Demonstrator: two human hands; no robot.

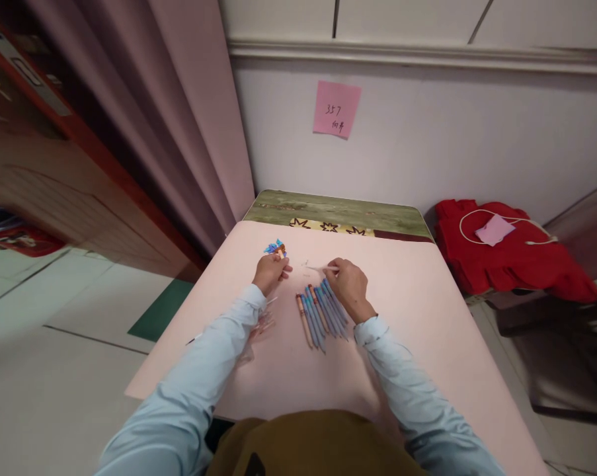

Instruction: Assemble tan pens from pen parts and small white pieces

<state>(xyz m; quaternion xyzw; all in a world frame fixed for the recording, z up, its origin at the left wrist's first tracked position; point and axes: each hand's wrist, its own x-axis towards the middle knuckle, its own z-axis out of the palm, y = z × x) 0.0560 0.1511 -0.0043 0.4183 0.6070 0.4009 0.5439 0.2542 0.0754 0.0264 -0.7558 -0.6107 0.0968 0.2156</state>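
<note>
- Pinching a thin pale rod (324, 268), the right hand (350, 284) has its fingertips closed together, just above the top ends of the pens (318, 312).
- Curled beside the blue and brown pieces (274, 249), the left hand (269, 274) may be gripping one; I cannot tell.
- About ten pens lie side by side on the pink tabletop (407, 304), in front of the wearer; they look finished, judging by their full shape.
- Some work seems left: the blue and brown pieces form a loose cluster, and the clear pieces (264, 322) lie scattered beside the left sleeve (229, 344).
- The pens are slender and tapered, mostly grey-blue, a few tan, with brown or bright blue bands.
- Clear pieces look like thin, glossy plastic; their exact shapes are blurred.
- The pink tabletop looks smooth and matt, while the left sleeve is creased pale-blue cloth.
</note>
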